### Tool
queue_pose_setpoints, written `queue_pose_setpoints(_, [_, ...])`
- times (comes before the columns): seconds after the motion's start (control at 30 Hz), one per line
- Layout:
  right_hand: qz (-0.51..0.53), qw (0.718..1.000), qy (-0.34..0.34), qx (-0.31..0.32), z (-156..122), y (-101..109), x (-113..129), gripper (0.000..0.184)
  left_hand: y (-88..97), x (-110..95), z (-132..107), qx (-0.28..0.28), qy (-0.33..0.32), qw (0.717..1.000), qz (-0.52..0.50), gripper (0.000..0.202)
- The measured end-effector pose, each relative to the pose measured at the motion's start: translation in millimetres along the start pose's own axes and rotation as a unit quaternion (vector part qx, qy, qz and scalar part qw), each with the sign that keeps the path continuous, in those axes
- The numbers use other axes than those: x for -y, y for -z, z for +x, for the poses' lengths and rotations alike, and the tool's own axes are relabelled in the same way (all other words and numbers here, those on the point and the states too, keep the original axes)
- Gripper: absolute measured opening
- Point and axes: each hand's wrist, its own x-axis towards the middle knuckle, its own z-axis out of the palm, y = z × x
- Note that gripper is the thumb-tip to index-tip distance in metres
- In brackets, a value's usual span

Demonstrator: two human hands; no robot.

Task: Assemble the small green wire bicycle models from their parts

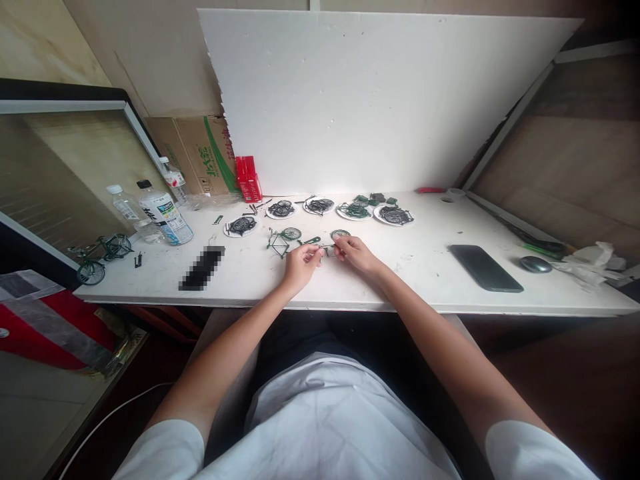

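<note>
My left hand [301,267] and my right hand [357,255] meet over the front half of the white table, fingertips pinched on the two ends of a small thin model bicycle part [326,247]. The fingers cover most of it, so its exact shape is hard to make out. Just beyond my right fingertips lies a small spoked wheel [341,234]. A green elongated part [313,240] rests above my left fingers. To the left of that hand is a green model bicycle frame [278,244], with another spoked wheel [291,233] at its upper right.
Several white plates with dark and green bicycle parts, among them one plate [376,215], line the back. An assembled model bicycle [104,256] and bottles [166,217] stand left. A black phone [485,268] and mouse [535,265] lie right. A white board [390,100] rises behind.
</note>
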Motion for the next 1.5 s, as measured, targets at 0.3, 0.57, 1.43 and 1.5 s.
queue_pose_setpoints(0.3, [0.104,0.994,-0.01,0.009,-4.3,-1.5,2.5,0.019,-0.4,-4.0,-0.5,0.001,0.006,1.0,0.003,0.03])
queue_pose_setpoints(0.57, [0.008,1.0,0.017,0.011,1.0,0.9,-2.2,0.054,-0.3,-1.7,-0.5,-0.002,0.004,1.0,0.003,0.034])
queue_pose_setpoints(1.43, [-0.011,1.0,-0.013,0.011,-1.8,-1.7,0.3,0.064,-1.0,1.0,-0.2,-0.001,0.002,1.0,0.006,0.036])
queue_pose_setpoints(1.5, [0.013,1.0,-0.01,0.009,-3.0,-2.2,1.3,0.055,-1.2,1.6,-0.1,0.0,0.002,1.0,0.006,0.036])
